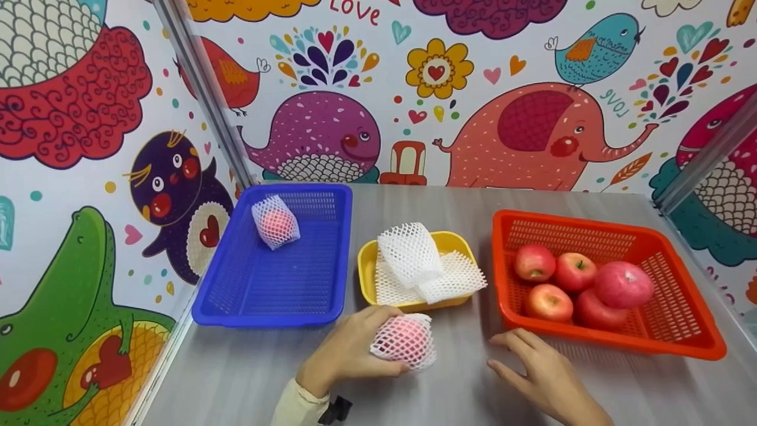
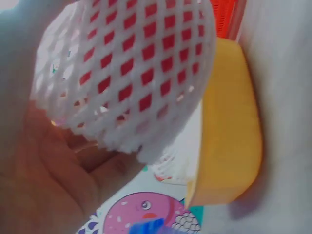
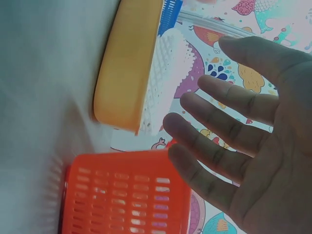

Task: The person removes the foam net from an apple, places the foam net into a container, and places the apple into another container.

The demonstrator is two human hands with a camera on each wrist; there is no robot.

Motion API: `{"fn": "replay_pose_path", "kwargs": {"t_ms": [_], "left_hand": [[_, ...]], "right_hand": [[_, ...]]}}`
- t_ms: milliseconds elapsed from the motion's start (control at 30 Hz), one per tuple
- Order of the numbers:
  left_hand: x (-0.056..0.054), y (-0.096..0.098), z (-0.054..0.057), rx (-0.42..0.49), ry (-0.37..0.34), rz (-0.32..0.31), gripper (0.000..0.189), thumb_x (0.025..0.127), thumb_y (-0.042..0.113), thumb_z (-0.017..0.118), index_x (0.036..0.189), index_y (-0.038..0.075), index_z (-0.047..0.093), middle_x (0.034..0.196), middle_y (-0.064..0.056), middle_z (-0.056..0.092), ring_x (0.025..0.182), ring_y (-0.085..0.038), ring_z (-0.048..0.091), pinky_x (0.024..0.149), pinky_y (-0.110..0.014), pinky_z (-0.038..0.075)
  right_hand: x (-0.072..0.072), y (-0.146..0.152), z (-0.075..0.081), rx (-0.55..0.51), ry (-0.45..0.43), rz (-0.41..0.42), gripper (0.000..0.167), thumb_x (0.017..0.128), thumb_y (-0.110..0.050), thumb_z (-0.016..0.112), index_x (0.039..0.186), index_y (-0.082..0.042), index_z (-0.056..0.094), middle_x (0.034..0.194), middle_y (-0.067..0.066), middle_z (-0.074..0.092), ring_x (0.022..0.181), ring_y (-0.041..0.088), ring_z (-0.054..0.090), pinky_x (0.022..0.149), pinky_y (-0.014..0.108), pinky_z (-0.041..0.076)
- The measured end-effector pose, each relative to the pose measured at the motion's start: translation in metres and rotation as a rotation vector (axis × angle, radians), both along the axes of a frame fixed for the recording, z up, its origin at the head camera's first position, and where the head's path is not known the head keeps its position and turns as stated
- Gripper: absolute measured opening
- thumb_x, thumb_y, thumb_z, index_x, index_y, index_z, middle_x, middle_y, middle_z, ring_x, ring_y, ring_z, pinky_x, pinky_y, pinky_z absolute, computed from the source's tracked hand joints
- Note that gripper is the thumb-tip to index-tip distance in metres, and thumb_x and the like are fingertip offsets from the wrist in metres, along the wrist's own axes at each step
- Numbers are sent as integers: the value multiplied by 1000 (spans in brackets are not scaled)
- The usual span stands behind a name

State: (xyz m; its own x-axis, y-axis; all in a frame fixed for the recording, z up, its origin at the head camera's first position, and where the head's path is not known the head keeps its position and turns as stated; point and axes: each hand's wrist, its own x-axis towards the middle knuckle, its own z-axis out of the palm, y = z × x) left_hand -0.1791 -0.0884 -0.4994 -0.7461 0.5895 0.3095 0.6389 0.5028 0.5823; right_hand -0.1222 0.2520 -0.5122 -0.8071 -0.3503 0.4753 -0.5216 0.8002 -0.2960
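Observation:
My left hand (image 1: 349,349) grips a red apple (image 1: 408,338) wrapped in a white foam net (image 2: 141,83), held in front of the yellow basket (image 1: 368,275). Its fingers and thumb curl round the sides of the net, and red skin shows through the mesh in the left wrist view. To the right, my right hand (image 1: 544,373) is empty, fingers spread and slightly bent, by the near left corner of the red basket (image 1: 615,339). Several bare apples (image 1: 535,263) lie in that basket. Loose foam nets (image 1: 409,254) are heaped in the yellow basket.
On the left stands a blue basket (image 1: 272,290), with one netted apple (image 1: 277,223) near its far left corner. Printed cartoon panels (image 1: 331,130) wall the grey table (image 1: 461,378) at the back and sides.

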Motion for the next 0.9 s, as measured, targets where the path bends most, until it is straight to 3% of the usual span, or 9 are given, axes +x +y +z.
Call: {"fn": "replay_pose_path", "kwargs": {"t_ms": [233, 600, 767, 900], "left_hand": [[-2, 6, -13, 111, -41, -38, 72, 72, 54, 84, 127, 16, 60, 116, 7, 64, 101, -7, 61, 87, -27, 51], [-6, 9, -20, 235, -91, -129, 68, 74, 48, 86, 128, 16, 59, 113, 7, 65, 100, -8, 61, 87, -27, 52], [-7, 11, -22, 284, -149, -153, 66, 74, 45, 87, 128, 19, 59, 112, 9, 65, 99, -8, 62, 86, -28, 52], [-8, 13, -21, 302, -192, -166, 66, 74, 46, 87, 129, 22, 58, 113, 10, 65, 99, -9, 62, 87, -29, 52]], "right_hand": [[-2, -5, -2, -29, -6, 16, 35, 75, -20, 88, 104, -22, 69, 101, -15, 62, 85, 6, 62, 71, 34, 55], [-7, -12, -5, -75, -23, 65, 34, 77, -17, 87, 105, -25, 70, 101, -16, 62, 84, 7, 62, 75, 23, 52], [-11, -16, -8, -166, -10, 141, 37, 77, -11, 86, 108, -23, 69, 102, -12, 65, 85, 10, 64, 81, 12, 47], [-17, -22, -8, -228, 15, 230, 40, 77, -6, 85, 111, -21, 69, 104, -9, 66, 87, 11, 66, 83, 13, 48]]}}
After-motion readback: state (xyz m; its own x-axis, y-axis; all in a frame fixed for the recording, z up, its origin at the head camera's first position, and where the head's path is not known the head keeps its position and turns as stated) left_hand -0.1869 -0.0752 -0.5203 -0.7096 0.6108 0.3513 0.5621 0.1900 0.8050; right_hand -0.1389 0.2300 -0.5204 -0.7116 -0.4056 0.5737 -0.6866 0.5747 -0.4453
